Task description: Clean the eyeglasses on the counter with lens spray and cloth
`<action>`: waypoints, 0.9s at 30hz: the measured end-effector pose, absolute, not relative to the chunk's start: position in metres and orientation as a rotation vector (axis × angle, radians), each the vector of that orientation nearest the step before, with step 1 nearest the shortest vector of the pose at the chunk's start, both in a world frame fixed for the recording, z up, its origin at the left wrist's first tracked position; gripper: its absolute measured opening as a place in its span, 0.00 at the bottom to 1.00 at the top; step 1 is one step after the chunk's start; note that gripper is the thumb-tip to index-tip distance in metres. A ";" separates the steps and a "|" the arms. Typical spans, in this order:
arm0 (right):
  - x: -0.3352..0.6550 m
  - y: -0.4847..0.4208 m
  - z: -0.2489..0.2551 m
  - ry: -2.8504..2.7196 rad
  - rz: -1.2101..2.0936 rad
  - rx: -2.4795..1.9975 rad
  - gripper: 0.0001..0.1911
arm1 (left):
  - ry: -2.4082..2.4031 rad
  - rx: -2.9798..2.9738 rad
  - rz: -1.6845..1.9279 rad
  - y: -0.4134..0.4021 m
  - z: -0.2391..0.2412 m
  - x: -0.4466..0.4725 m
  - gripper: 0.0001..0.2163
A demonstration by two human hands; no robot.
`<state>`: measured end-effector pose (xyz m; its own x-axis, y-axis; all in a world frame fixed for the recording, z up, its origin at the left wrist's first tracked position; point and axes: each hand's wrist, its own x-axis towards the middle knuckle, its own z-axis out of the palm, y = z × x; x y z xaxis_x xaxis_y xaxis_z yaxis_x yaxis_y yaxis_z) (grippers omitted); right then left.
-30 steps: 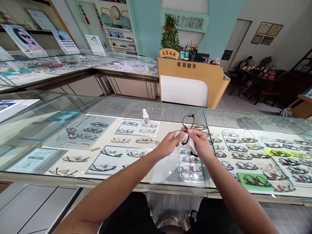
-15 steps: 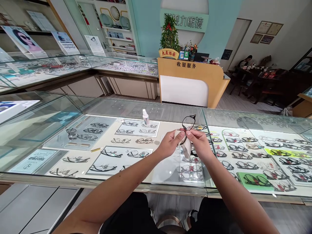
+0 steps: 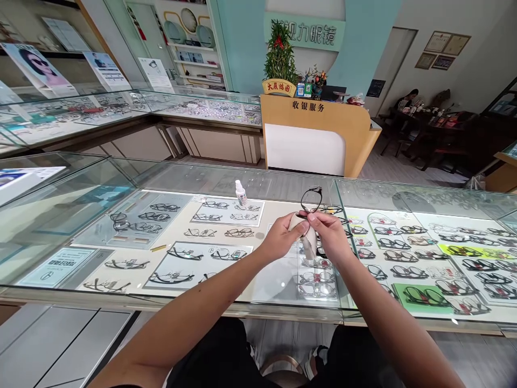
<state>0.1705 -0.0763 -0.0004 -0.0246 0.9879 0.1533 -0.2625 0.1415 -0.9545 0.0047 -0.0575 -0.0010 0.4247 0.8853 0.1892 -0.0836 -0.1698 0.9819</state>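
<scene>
Black-framed eyeglasses (image 3: 312, 200) are held upright above the glass counter, one lens rim standing clear of my fingers. My left hand (image 3: 281, 235) is closed on a pale cleaning cloth (image 3: 309, 245), which is wrapped over the lower part of the glasses and hangs down between my hands. With thumb and fingers, my right hand (image 3: 328, 231) pinches the frame near its middle. The cloth and fingers hide the other lens. A small white spray bottle (image 3: 240, 193) stands on the counter, ahead and to the left of my hands.
Under the glass top of the display counter (image 3: 258, 308) lie several rows of eyeglasses, some on a green card (image 3: 422, 298). Beyond the counter stands a wooden cashier desk (image 3: 274, 116) with a plant (image 3: 280, 56). A person (image 3: 407, 102) sits at a far table.
The cloth has shifted slightly around the lower part of the glasses as my left fingers moved. Both hands keep hold in nearly the same place.
</scene>
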 end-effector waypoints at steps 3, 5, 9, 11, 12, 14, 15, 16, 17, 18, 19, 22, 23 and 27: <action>0.171 -0.077 0.000 -1.118 1.252 -0.884 0.15 | 0.771 1.535 1.061 -0.056 -0.003 0.003 0.30; 0.171 -0.077 0.001 -1.066 1.312 -0.889 0.16 | 0.777 1.554 1.038 -0.056 -0.002 0.001 0.31; 0.173 -0.077 0.005 -0.969 1.373 -0.915 0.18 | 0.735 1.580 0.953 -0.057 0.004 -0.004 0.27; 0.174 -0.076 0.004 -0.962 1.357 -0.918 0.17 | 0.709 1.583 0.930 -0.058 0.006 -0.004 0.25; 0.174 -0.076 0.004 -0.969 1.349 -0.911 0.16 | 0.709 1.567 0.931 -0.058 0.006 -0.003 0.25; 0.174 -0.075 0.002 -0.999 1.330 -0.895 0.15 | 0.726 1.528 0.949 -0.059 0.005 -0.001 0.27; 0.174 -0.075 0.001 -1.019 1.325 -0.887 0.15 | 0.738 1.517 0.966 -0.059 0.005 -0.001 0.27; 0.174 -0.075 0.001 -1.037 1.322 -0.882 0.14 | 0.749 1.516 0.987 -0.058 0.004 0.000 0.27; 0.173 -0.076 0.001 -1.050 1.322 -0.881 0.14 | 0.754 1.522 1.008 -0.058 0.003 0.001 0.27; 0.173 -0.076 0.002 -1.060 1.324 -0.884 0.14 | 0.756 1.531 1.024 -0.058 0.003 0.001 0.27; 0.173 -0.076 0.002 -1.063 1.324 -0.887 0.14 | 0.757 1.538 1.038 -0.058 0.002 0.002 0.27; 0.173 -0.077 0.003 -1.063 1.317 -0.895 0.14 | 0.792 1.549 1.067 -0.058 0.000 0.002 0.29; 0.173 -0.077 0.003 -1.062 1.316 -0.894 0.14 | 0.807 1.549 1.066 -0.058 -0.001 0.003 0.31; 0.175 -0.074 0.000 -1.006 1.315 -0.894 0.14 | 0.827 1.526 1.026 -0.054 -0.006 0.003 0.33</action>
<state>0.1747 -0.0744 0.0004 -0.0114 0.9971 0.0753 -0.3335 0.0672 -0.9403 0.0029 -0.0544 -0.0058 0.3886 0.9035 0.1808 -0.0153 -0.1899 0.9817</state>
